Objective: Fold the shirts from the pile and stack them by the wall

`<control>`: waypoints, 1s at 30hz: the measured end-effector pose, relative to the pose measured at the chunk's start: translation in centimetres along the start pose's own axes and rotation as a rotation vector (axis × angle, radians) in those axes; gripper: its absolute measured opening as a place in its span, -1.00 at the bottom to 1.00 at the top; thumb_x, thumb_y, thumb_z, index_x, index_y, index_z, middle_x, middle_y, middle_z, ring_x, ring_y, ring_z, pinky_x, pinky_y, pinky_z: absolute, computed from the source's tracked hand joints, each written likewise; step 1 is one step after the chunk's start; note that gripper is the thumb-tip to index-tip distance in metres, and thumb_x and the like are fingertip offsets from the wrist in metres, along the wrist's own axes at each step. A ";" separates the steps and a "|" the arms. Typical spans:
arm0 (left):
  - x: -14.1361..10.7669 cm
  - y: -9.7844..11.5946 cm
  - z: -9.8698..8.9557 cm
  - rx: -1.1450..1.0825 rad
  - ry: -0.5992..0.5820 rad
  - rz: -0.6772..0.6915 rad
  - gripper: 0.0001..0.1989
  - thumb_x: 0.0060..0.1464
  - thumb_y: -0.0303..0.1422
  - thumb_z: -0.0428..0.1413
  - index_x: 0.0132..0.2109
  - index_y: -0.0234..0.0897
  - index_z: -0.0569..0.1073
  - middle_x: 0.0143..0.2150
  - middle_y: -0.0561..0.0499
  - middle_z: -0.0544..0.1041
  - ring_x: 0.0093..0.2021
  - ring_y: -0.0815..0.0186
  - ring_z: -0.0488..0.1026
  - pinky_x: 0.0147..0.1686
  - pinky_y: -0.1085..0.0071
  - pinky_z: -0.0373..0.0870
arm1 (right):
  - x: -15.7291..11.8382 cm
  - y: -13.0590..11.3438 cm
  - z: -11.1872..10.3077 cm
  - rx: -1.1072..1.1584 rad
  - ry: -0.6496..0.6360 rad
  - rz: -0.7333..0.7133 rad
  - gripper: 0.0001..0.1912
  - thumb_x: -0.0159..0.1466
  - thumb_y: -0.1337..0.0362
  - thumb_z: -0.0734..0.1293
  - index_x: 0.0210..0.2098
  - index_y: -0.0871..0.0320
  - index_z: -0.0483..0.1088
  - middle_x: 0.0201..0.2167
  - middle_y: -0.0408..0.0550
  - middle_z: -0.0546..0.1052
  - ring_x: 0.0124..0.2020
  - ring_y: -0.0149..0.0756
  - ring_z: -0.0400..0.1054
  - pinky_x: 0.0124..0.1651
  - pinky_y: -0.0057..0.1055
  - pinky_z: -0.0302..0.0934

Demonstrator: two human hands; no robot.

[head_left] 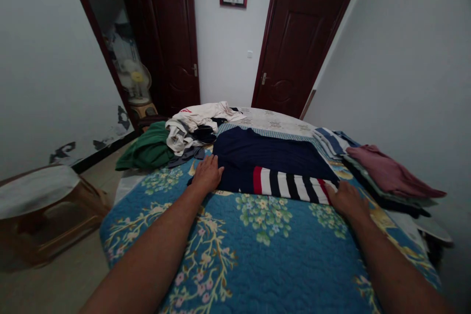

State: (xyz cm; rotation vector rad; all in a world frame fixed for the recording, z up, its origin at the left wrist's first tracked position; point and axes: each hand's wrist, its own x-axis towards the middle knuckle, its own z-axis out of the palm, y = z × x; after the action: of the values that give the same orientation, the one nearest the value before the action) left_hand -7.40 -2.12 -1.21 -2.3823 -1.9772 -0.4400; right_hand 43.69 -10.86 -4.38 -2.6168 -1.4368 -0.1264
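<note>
A navy garment (265, 149), which looks like a shirt, lies on a blue floral quilted cover (290, 265). Along its near edge runs a folded strip with black and white stripes (290, 185) and red bands at both ends. My left hand (207, 175) rests flat on the garment's near left part, fingers stretched forward and thumb apart. At the opposite end, my right hand (348, 199) touches the right tip of the striped strip, its thumb pointing inward and apart from the fingers. Some of the right fingertips are hard to make out.
Left of the garment lie a green cloth (147, 147) and a heap of white and dark clothes (195, 125). On the right sit a stack of folded clothes with a pink one on top (393, 169) and a striped folded piece (330, 142). A stool (40, 191) stands at left.
</note>
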 end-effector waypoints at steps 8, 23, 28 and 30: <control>0.3 -2.6 -0.5 -0.035 0.129 -0.025 -0.53 0.40 -0.43 -0.09 0.32 -0.43 0.48 0.24 -0.32 0.58 0.35 -0.01 0.43 0.38 0.13 0.27 | -1.0 0.0 -1.2 -0.008 0.001 0.078 -0.15 0.48 -0.23 -0.02 0.33 0.32 0.39 0.31 0.47 0.43 0.40 0.29 0.27 0.37 0.29 0.15; 2.2 -1.5 -1.6 -0.020 0.052 0.026 -0.42 0.35 -0.30 0.16 0.45 -0.27 0.39 0.24 -0.27 0.62 0.25 -0.07 0.51 0.24 0.09 0.41 | -0.8 0.2 -0.8 0.047 0.399 -0.191 -0.47 0.45 0.10 0.15 0.15 0.32 0.52 0.05 0.41 0.60 0.11 0.17 0.50 0.20 0.10 0.34; 2.5 -1.3 -1.5 -0.118 0.052 -0.053 -0.27 0.30 -0.35 0.21 0.54 -0.22 0.24 0.21 -0.23 0.64 0.23 -0.08 0.52 0.21 0.07 0.41 | -0.5 -2.1 -1.5 0.242 0.637 -0.659 -0.62 0.40 0.24 0.24 0.08 0.22 0.57 0.05 0.28 0.63 0.17 0.10 0.47 0.31 0.12 0.32; 2.8 -1.5 -1.3 -0.212 0.059 -0.085 -0.24 0.27 -0.40 0.22 0.55 -0.22 0.23 0.21 -0.21 0.63 0.23 -0.03 0.53 0.22 0.11 0.41 | -1.4 -4.0 -2.0 0.319 0.637 -0.774 -0.63 0.41 0.27 0.26 0.11 0.19 0.57 0.10 0.25 0.62 0.22 0.07 0.45 0.34 0.12 0.32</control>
State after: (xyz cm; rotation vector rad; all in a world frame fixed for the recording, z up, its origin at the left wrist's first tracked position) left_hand -8.69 0.61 0.39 -2.3742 -2.1091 -0.7493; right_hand 39.58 -10.25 -2.21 -1.4488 -1.8845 -0.6729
